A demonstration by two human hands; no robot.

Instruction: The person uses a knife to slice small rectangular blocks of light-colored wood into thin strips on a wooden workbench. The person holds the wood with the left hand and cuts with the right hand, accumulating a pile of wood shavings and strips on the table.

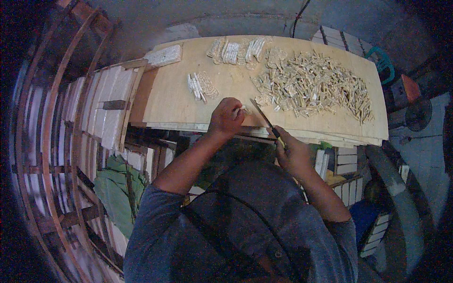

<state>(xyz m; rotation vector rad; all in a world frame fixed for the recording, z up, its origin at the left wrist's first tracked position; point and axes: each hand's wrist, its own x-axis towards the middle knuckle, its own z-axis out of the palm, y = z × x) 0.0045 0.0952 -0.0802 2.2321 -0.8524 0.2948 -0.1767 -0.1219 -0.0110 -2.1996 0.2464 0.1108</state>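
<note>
My left hand is closed near the table's front edge. Its fingertips pinch a small pale piece, mostly hidden by the fingers. To its right, my right hand grips the black and yellow handle of a knife. The slim dark blade points away from me, up and to the left, its tip a short way from the pale piece. Beyond these, a big heap of small pale sticks covers the right of the table. Thin patterned pieces stand in a short row beyond my left hand.
Further rows of patterned pieces line the far side of the light wooden table. A pale block sits at its far left corner. Racks of pale boards stand at left, with green cloth below. A fan is at right.
</note>
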